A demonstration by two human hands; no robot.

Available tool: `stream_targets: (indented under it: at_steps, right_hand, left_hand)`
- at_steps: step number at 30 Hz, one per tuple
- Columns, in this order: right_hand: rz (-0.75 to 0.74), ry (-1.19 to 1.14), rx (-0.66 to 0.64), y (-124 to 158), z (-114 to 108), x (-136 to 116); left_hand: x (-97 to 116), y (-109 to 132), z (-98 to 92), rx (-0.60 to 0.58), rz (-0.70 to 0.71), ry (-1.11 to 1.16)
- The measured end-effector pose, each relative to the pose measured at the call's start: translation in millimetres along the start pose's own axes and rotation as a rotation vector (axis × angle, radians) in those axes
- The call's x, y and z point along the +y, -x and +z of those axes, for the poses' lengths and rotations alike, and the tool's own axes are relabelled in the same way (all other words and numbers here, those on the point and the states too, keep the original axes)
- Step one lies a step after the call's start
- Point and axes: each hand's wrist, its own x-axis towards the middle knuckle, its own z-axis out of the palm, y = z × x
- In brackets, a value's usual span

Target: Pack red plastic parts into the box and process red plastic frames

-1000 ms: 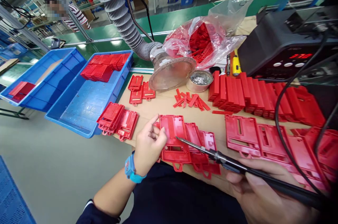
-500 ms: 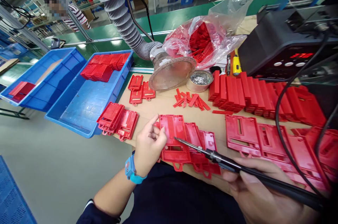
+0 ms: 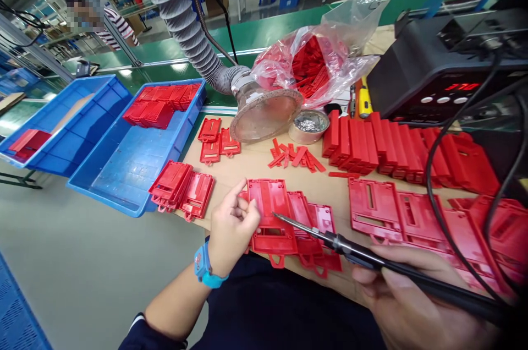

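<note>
My right hand (image 3: pixel 412 295) is wrapped round the black handle of a soldering iron (image 3: pixel 350 251). Its metal tip points left and lies over the face of a red plastic housing (image 3: pixel 270 201); whether it touches cannot be told. At that housing's left edge is my left hand (image 3: pixel 235 220), fingers curled, index finger stretched along the edge and thumb against the front, steadying it. The housing rests on other overlapping red housings (image 3: pixel 325 220), tilted towards me. Loose red plastic strips (image 3: pixel 295 156) lie just beyond it.
Blue bins (image 3: pixel 119 174) stand at the left, one with stacked red parts. A fume extraction hood (image 3: pixel 266 116) hangs over the bench beside a tin (image 3: pixel 308 125). Rows of red housings (image 3: pixel 375 207) lie right, below a soldering station (image 3: pixel 449 86) whose cable crosses there. A bag of strips (image 3: pixel 311 66) sits behind.
The view has shifted slightly, moving the surroundings a little to the left in the picture. Both hands, the soldering iron and the housing keep nearly the same positions.
</note>
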Motion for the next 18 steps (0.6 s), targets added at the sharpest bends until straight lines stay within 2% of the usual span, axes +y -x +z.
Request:
stream_targets:
  at_steps: [10, 18]
  right_hand:
    - [0.047, -0.042, -0.015, -1, -2, 9]
    - [0.003, -0.025, 0.069, -6, 3, -5]
  left_hand:
    - [0, 0, 2.0, -0.002, 0.012, -0.03]
    - [1, 1, 3.0, -0.01, 0.042, -0.049]
